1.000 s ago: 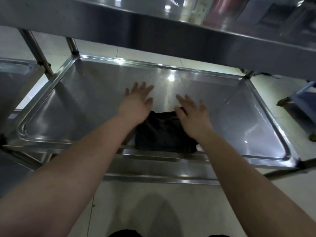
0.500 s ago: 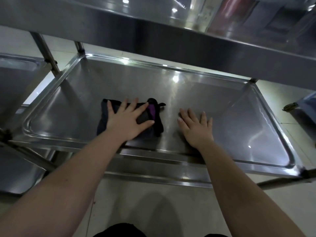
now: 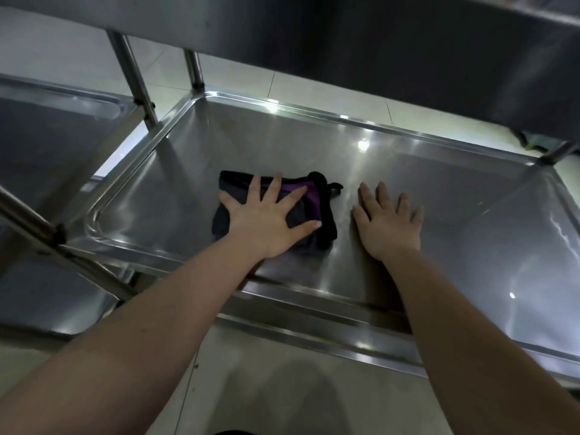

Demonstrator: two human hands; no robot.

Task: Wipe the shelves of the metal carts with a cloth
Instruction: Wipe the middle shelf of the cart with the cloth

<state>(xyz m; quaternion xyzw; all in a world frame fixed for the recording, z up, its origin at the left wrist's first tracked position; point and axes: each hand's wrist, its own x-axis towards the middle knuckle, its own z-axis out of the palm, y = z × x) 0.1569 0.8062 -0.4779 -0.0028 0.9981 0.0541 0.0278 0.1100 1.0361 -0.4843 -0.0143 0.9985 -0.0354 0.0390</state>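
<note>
A dark cloth with a purple band lies folded on the middle shelf of a steel cart, a little left of the shelf's centre and closer to its near rim than its far one. The left hand lies palm down on top of the cloth, fingers straight and spread wide, thumb pointing right; it presses the cloth flat and does not curl round it. The cloth shows past the fingertips on the far side and past the thumb on the right, where a small loop sticks out.

The right hand lies flat on the bare metal just to the right of the cloth, apart from it, with its fingers straight, slightly spread and pointing to the far side. Both forearms reach in over the near rim.

An upper shelf crosses the top of the view above the hands. At the far left corner stand two upright posts, and past them lies the shelf of a second cart. Pale floor tiles show beneath the arms.
</note>
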